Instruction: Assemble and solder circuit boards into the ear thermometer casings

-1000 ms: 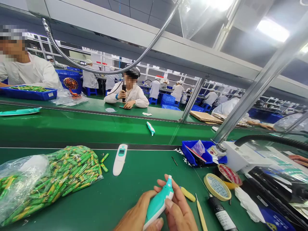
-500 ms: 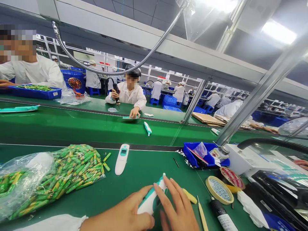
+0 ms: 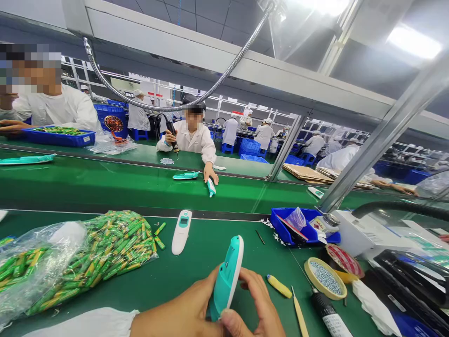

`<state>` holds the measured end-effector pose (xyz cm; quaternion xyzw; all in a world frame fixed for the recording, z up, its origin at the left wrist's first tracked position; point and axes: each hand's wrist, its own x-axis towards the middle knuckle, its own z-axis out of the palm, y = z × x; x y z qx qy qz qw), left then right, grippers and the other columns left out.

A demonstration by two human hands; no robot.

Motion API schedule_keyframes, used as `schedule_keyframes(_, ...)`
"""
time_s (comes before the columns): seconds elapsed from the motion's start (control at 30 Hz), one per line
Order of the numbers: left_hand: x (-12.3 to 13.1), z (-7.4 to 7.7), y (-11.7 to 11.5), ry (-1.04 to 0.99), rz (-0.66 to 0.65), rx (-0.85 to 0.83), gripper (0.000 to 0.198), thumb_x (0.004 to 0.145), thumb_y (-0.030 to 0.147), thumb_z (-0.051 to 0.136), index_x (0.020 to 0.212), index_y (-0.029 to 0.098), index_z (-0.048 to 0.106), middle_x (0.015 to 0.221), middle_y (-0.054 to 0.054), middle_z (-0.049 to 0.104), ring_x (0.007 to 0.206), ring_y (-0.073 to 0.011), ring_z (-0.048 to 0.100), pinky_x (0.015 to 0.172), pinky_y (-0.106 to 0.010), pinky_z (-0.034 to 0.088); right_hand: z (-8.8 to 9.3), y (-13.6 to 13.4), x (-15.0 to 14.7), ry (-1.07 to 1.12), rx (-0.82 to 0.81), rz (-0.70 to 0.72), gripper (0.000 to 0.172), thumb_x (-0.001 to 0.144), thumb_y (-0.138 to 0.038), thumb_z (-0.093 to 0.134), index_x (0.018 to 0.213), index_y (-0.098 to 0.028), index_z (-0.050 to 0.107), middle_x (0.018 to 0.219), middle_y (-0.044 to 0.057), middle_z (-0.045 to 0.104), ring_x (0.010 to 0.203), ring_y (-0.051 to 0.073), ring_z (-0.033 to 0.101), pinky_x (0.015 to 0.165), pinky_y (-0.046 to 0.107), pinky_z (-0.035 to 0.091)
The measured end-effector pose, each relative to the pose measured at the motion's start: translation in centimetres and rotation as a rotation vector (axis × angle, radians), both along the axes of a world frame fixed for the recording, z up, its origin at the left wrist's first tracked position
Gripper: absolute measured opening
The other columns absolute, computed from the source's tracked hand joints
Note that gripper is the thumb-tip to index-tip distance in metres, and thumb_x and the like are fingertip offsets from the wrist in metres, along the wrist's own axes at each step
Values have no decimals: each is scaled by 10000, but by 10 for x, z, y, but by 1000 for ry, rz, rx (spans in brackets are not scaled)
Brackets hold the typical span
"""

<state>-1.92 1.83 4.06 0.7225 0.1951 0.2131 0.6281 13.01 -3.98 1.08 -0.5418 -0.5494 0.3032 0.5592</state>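
Observation:
Both my hands hold one teal thermometer body [image 3: 226, 277] upright at the bottom centre. My left hand [image 3: 187, 311] wraps its lower part from the left, fingers closed. My right hand [image 3: 257, 304] grips it from the right with thumb and fingers. A white thermometer [image 3: 181, 231] with a small screen lies on the green table [image 3: 210, 238] just beyond. A clear bag of green and yellow batteries [image 3: 87, 255] lies to the left.
A yellow tool [image 3: 279, 286], a thin stick [image 3: 300, 316], a black tube [image 3: 328, 313], a dish of beads [image 3: 325, 277] and a blue tray [image 3: 301, 227] are on the right. The conveyor belt [image 3: 122, 185] carries teal parts; a seated person across it touches one.
I have raised the teal thermometer from lying low between my hands to standing upright. Across the belt, the person's hand has reached out onto the conveyor.

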Motion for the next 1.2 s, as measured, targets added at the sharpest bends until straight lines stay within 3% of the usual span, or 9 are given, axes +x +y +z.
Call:
schedule_keyframes(0.1, 3, -1, -4, 75, 48, 56, 412, 708, 88, 510, 1104, 202, 527, 1000, -18, 565, 952, -187, 492, 880, -308, 387, 12, 7, -5, 115, -45, -122, 526, 752, -602, 568, 1155, -266, 536, 1042, 43, 595, 948, 258, 534, 795, 299, 420)
schedule_keyframes(0.17, 5, -6, -5, 127, 84, 42, 349, 674, 103, 552, 1010, 196, 549, 916, -1, 580, 842, -173, 513, 774, -271, 428, 20, 14, -11, 145, -11, -141, 485, 834, -601, 438, 1151, -240, 502, 882, 30, 606, 735, 200, 565, 647, 268, 445)
schedule_keyframes(0.27, 13, -15, -6, 74, 133, 14, 305, 639, 101, 583, 933, 174, 545, 830, 17, 577, 762, -153, 505, 663, -225, 423, 27, 24, -20, 137, 117, -124, 414, 911, -547, 291, 1099, -229, 476, 686, -13, 543, 497, 138, 471, 481, 244, 393)
schedule_keyframes(0.47, 39, -29, -11, -240, 344, -74, 245, 611, 59, 605, 832, 135, 534, 762, 6, 563, 716, -138, 478, 637, -225, 412, 36, 38, -31, 112, 293, -151, 423, 932, -505, 250, 923, -199, 541, 655, 0, 561, 545, 144, 509, 497, 252, 389)
schedule_keyframes(0.57, 46, -32, -12, -307, 488, -74, 235, 637, 137, 661, 823, 148, 517, 755, 0, 589, 717, -149, 492, 646, -240, 421, 44, 43, -35, 116, 306, -184, 471, 930, -509, 241, 852, -180, 568, 621, 7, 567, 523, 148, 509, 497, 263, 387)
schedule_keyframes(0.7, 49, -37, -10, -332, 579, -50, 268, 668, 267, 693, 840, 166, 514, 788, -11, 615, 748, -172, 527, 666, -253, 434, 48, 52, -40, 83, 297, -215, 496, 934, -501, 232, 764, -174, 563, 594, 10, 554, 517, 154, 511, 503, 274, 382)
schedule_keyframes(0.87, 41, -42, 4, -313, 530, -13, 490, 690, 284, 673, 1113, 164, 457, 1014, -65, 606, 917, -215, 529, 805, -302, 419, 43, 60, -43, 47, 224, -138, 365, 917, -487, 335, 860, -183, 528, 692, 13, 575, 605, 161, 534, 558, 271, 418)
schedule_keyframes(1.03, 22, -38, 17, -250, 397, 18, 373, 660, 238, 698, 983, 158, 529, 911, -29, 611, 828, -187, 531, 780, -298, 414, 42, 55, -34, 77, 157, -151, 291, 852, -493, 483, 807, -207, 464, 632, -35, 515, 542, 137, 491, 508, 238, 412)
schedule_keyframes(1.2, -2, -37, 18, -213, 314, -241, 425, 617, 207, 732, 970, 184, 498, 704, 72, 474, 635, -77, 432, 627, -199, 367, 40, 48, -9, 74, 117, -243, 308, 896, -468, 376, 800, -200, 492, 732, -4, 558, 567, 140, 483, 537, 253, 396)
